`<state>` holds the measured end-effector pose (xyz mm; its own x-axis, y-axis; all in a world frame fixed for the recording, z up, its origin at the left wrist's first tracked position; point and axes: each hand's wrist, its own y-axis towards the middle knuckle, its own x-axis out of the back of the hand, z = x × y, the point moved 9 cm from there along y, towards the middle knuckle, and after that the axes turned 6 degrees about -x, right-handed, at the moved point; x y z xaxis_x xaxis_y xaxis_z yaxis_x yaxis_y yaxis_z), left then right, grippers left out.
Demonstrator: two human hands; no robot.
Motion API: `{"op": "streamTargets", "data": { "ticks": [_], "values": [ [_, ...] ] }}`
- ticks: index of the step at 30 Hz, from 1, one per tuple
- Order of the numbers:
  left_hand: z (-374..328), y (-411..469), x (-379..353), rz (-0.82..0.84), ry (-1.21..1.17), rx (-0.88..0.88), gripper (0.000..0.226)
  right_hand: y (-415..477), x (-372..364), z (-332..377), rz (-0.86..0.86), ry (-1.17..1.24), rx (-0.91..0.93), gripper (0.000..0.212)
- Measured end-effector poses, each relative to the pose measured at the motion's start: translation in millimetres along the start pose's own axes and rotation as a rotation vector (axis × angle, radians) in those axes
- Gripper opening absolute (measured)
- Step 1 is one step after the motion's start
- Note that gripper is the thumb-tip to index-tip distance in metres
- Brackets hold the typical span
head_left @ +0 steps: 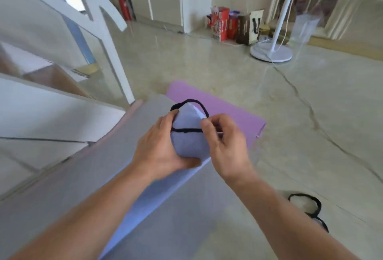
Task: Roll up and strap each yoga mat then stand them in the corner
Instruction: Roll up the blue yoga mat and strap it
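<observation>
The rolled lavender mat [187, 143] is gripped by the left hand [159, 145] with curled fingers [191, 163], its black strap [186, 130] pinched by the right hand [227, 145].

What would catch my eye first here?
At centre, the left hand grips a rolled blue mat while the right hand pinches the black strap looped round it. A purple mat lies flat on the floor just beyond, and a spare strap lies at lower right.

Pale lavender rolled mat [189, 142], black strap [187, 130]. Pinkish-purple flat mat [219, 102], grey mat [72, 176]. Loose strap [310, 199] black too, beige veined floor [228, 68]. Red fire extinguisher [124, 8], white fan stand [271, 52].
</observation>
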<state>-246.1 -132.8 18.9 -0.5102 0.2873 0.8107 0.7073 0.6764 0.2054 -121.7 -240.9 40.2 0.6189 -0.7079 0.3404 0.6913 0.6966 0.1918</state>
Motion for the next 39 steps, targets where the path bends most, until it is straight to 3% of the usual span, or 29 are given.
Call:
{"op": "streamTargets", "data": {
  "ticks": [3, 6, 9, 11, 13, 14, 16, 18, 20, 25, 29, 31, 33, 35, 39],
  "values": [
    [19.8, -42.6, 106.5, -0.185, -0.112, 0.031, 0.12, 16.0, -51.4, 102.3, 0.122, 0.005, -0.069, 0.021],
    [56.4, -103.7, 201.0, -0.435, -0.251, 0.156, 0.111, 0.7, -125.4, 201.3, 0.307, -0.198, 0.017, 0.033],
    [92.4, -171.2, 268.7, -0.653, -0.352, 0.252, 0.111, -42.0, -200.0, 275.6, 0.399, -0.439, 0.112, 0.027],
    [114.2, -213.3, 301.0, -0.781, -0.435, 0.33, 0.105, -79.3, -240.1, 313.4, 0.455, -0.376, 0.133, 0.019],
    [130.1, -250.8, 325.8, -0.855, -0.467, 0.362, 0.077, -115.9, -271.9, 345.2, 0.519, -0.296, 0.194, 0.016],
    [136.6, -265.8, 332.1, -0.879, -0.554, 0.363, 0.064, -132.4, -283.2, 356.5, 0.534, -0.288, 0.233, 0.016],
    [133.0, -292.4, 349.8, -0.931, -0.759, 0.39, 0.065, -156.1, -295.6, 371.9, 0.536, -0.28, 0.273, 0.014],
    [129.0, -310.4, 369.2, -0.938, -0.821, 0.436, 0.046, -172.4, -301.9, 379.6, 0.526, -0.279, 0.284, 0.014],
    [128.1, -319.9, 384.4, -0.953, -0.903, 0.541, 0.053, -188.5, -303.6, 380.3, 0.515, -0.255, 0.283, 0.012],
    [121.8, -325.0, 398.7, -0.936, -0.73, 0.802, 0.021, -219.2, -300.4, 381.6, 0.504, -0.146, 0.268, 0.01],
    [127.9, -343.2, 392.5, -1.225, -0.682, 0.9, 0.026, -223.1, -299.1, 379.7, 0.492, -0.083, 0.234, 0.008],
    [128.3, -349.4, 388.3, -1.307, -0.659, 0.903, 0.039, -219.7, -298.1, 377.3, 0.453, -0.093, 0.25, 0.008],
    [125.8, -351.0, 382.7, -1.295, -0.614, 0.861, 0.048, -210.7, -298.7, 374.1, 0.435, -0.117, 0.243, 0.009],
    [114.1, -355.6, 376.6, -1.224, -0.545, 0.775, 0.041, -200.8, -300.5, 371.6, 0.449, -0.142, 0.218, 0.012],
    [92.7, -348.8, 340.7, -0.729, -0.464, 0.649, 0.092, -186.3, -304.7, 371.4, 0.477, -0.164, 0.191, 0.013]
  ]
}}
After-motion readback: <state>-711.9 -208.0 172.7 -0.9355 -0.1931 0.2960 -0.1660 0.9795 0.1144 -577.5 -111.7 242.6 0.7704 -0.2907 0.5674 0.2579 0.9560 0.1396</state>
